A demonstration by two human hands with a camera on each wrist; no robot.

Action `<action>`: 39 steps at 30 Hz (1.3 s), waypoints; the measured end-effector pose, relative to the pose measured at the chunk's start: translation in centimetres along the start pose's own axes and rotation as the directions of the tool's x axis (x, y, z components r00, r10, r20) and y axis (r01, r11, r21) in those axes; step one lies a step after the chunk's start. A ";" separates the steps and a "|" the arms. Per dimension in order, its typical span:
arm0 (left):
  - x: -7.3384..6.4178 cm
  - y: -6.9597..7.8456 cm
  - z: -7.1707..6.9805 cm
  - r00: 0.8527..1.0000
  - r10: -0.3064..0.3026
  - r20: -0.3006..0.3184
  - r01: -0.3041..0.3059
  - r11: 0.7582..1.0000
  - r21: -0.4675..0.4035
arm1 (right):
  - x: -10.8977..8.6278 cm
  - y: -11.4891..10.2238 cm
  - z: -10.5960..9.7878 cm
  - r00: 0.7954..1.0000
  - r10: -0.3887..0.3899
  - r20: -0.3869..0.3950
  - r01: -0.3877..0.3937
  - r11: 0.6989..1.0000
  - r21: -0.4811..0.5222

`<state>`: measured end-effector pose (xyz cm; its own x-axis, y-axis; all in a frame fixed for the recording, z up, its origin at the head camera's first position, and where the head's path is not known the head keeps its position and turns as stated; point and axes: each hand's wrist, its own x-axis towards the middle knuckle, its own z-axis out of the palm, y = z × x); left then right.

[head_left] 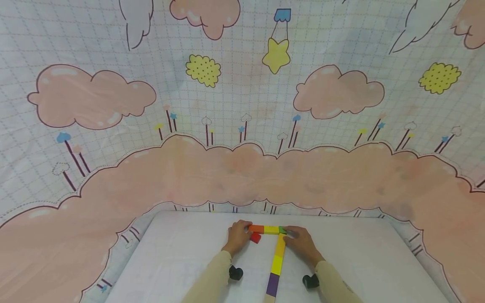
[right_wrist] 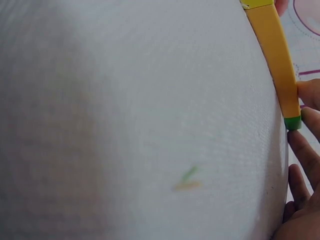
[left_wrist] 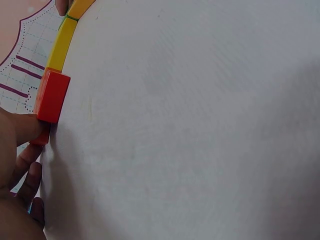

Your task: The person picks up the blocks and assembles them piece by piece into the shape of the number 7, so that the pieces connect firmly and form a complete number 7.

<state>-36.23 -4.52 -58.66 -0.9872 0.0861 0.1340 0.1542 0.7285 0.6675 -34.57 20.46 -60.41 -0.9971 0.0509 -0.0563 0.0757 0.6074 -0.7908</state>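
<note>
A row of blocks lies across the far part of the white table: an orange-red block (head_left: 256, 229), a yellow block (head_left: 271, 229) and a green block (head_left: 282, 230). My left hand (head_left: 238, 236) pinches the left end of the orange-red block between thumb and finger. Just in front of that block sits a tilted red block (left_wrist: 54, 97), close by the left thumb. At the other end of the row, my right hand (head_left: 303, 242) has its thumb and fingers round the green block. An orange-yellow block (right_wrist: 275, 60) runs toward me from there.
The column toward me continues with a yellow block (head_left: 277, 265), a purple block (head_left: 272, 285) and a wood-coloured block (head_left: 269, 299) at the frame's bottom. Dark heart-shaped objects (head_left: 236, 273) show beside both wrists. A cloud-patterned cloth (head_left: 242, 176) rises behind the white table (head_left: 182, 244).
</note>
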 end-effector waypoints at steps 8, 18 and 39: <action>-0.2 0.1 0.0 1.000 -0.010 0.000 0.010 1.000 -0.003 | -0.1 0.0 0.2 1.000 0.018 0.001 -0.018 1.000 0.013; -0.5 0.3 -0.5 1.000 -0.021 0.015 0.021 0.998 -0.059 | -0.2 0.0 0.2 1.000 0.015 -0.004 -0.015 1.000 0.011; -1.5 0.8 -1.5 0.998 0.046 0.032 -0.041 0.988 -0.146 | -0.4 -0.4 -0.2 0.999 0.031 0.013 -0.031 0.999 0.012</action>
<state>-34.55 -5.10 -57.19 -0.9799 0.1408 0.1410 0.1983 0.6173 0.7613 -34.20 20.32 -59.94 -0.9943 0.0590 -0.0884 0.1061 0.5959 -0.7960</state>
